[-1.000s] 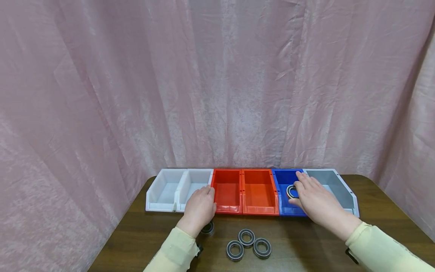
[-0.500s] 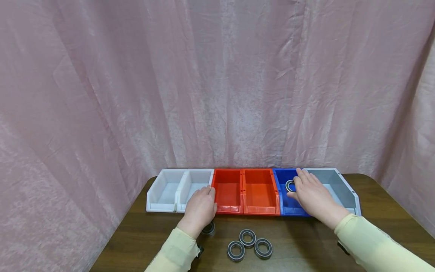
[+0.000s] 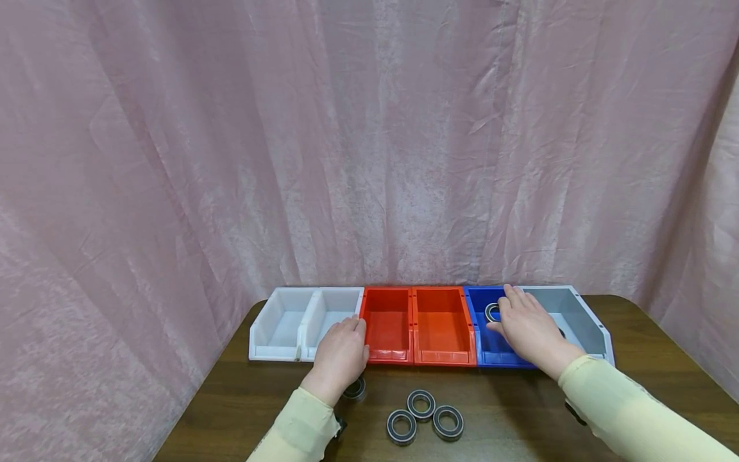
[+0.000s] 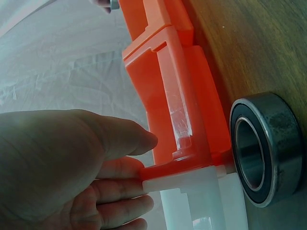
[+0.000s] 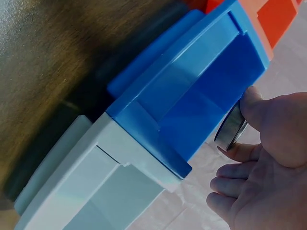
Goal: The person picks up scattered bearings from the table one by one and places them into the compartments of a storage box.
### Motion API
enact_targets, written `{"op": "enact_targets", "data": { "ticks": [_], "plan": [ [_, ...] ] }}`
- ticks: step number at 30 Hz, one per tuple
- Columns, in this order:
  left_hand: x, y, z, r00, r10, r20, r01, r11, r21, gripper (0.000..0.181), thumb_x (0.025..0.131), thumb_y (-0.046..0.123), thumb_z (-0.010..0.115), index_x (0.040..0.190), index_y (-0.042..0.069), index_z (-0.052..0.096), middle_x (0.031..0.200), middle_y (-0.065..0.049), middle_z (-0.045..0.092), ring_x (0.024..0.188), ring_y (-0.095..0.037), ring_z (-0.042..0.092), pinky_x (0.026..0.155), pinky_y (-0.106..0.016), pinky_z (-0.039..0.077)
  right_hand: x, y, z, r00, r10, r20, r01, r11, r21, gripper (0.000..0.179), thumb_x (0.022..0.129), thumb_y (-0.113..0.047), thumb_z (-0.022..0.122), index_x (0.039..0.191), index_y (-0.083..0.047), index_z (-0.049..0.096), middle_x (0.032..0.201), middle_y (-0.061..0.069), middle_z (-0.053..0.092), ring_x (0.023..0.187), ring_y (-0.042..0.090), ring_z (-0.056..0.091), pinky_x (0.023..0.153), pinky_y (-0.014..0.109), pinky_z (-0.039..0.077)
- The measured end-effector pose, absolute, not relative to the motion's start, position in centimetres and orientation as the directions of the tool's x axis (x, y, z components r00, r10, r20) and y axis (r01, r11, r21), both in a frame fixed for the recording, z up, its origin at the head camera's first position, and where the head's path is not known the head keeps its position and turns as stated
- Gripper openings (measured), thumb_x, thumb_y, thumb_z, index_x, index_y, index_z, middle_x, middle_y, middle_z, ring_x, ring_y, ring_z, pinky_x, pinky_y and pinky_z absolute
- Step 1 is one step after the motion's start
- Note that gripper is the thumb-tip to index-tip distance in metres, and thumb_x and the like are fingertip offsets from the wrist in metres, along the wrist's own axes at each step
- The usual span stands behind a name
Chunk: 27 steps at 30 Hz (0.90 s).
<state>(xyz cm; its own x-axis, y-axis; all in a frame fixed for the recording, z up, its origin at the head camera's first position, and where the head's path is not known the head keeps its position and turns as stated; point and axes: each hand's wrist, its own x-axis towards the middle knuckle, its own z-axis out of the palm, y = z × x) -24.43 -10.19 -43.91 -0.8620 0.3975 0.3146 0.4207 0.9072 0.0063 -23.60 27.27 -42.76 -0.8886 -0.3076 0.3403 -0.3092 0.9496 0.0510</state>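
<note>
Since the frame one second back, the right hand (image 3: 526, 326) has moved a little farther from the body with its held bearing (image 5: 232, 129); the left hand (image 3: 339, 350) lies where it did.

Nearest: three bearings (image 3: 421, 416) flat on the table (image 3: 508, 430), between the two forearms, rims meeting or nearly so. Laid flat, they should not roll. Slightly farther, a fourth bearing (image 4: 284, 143) sits just beside the left wrist, on its right side.

Left hand: fingers extended, nothing between them and the thumb, at the joint of a white bin (image 4: 201, 203) and the red bin (image 3: 388, 324). Pressing or merely resting: cannot tell. Possibly it steadies the row.

Right hand: thumb and forefinger pinch the held bearing across its outer edge, over the blue bin (image 3: 491, 346); the other fingers stay clear, presumably because two digits suffice for a short ring. The grey bin (image 3: 590, 330) is right of this hand. Beyond both hands hangs the curtain (image 3: 369, 141).

Views: only the right wrist view shows the pinch from the palm side; the left wrist view bares the fourth bearing's side, which the head view partly hides behind the left hand. Only the head view takes in the three bearings.
</note>
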Motion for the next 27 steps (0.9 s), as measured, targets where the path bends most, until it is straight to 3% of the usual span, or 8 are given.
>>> {"op": "enact_targets", "data": {
  "ticks": [9, 18, 27],
  "plan": [
    [-24.4, -10.2, -44.0, -0.859, 0.4, 0.319, 0.424, 0.905, 0.007, 0.053, 0.088, 0.024, 0.094, 0.13, -0.002, 0.072, 0.126, -0.019, 0.074, 0.107, -0.033, 0.071, 0.101, -0.045, 0.061, -24.5, 27.4, -43.3, -0.926, -0.265, 0.269, -0.267, 0.963, 0.03, 0.058, 0.102, -0.033, 0.08, 0.126, 0.019, 0.065, 0.146, 0.046, 0.055, 0.139, 0.062, 0.052, 0.118, 0.07, 0.042],
    [-24.4, -10.1, -43.8, -0.872, 0.387, 0.3, 0.41, 0.912, 0.014, 0.055, 0.087, 0.024, 0.094, 0.13, -0.001, 0.072, 0.127, -0.019, 0.074, 0.109, -0.032, 0.071, 0.101, -0.045, 0.061, -24.6, 27.1, -43.6, -0.923, -0.261, 0.281, -0.265, 0.964, 0.022, 0.055, 0.101, -0.031, 0.081, 0.118, 0.018, 0.065, 0.141, 0.045, 0.058, 0.136, 0.061, 0.055, 0.117, 0.07, 0.043],
    [-24.5, -10.1, -43.8, -0.876, 0.383, 0.293, 0.404, 0.915, 0.012, 0.056, 0.087, 0.026, 0.094, 0.132, 0.0, 0.072, 0.129, -0.018, 0.074, 0.11, -0.032, 0.07, 0.103, -0.045, 0.061, -24.7, 26.9, -44.1, -0.941, -0.237, 0.241, -0.241, 0.97, 0.01, 0.059, 0.102, -0.032, 0.081, 0.125, 0.019, 0.064, 0.143, 0.045, 0.057, 0.138, 0.061, 0.054, 0.117, 0.071, 0.042]
  ]
}}
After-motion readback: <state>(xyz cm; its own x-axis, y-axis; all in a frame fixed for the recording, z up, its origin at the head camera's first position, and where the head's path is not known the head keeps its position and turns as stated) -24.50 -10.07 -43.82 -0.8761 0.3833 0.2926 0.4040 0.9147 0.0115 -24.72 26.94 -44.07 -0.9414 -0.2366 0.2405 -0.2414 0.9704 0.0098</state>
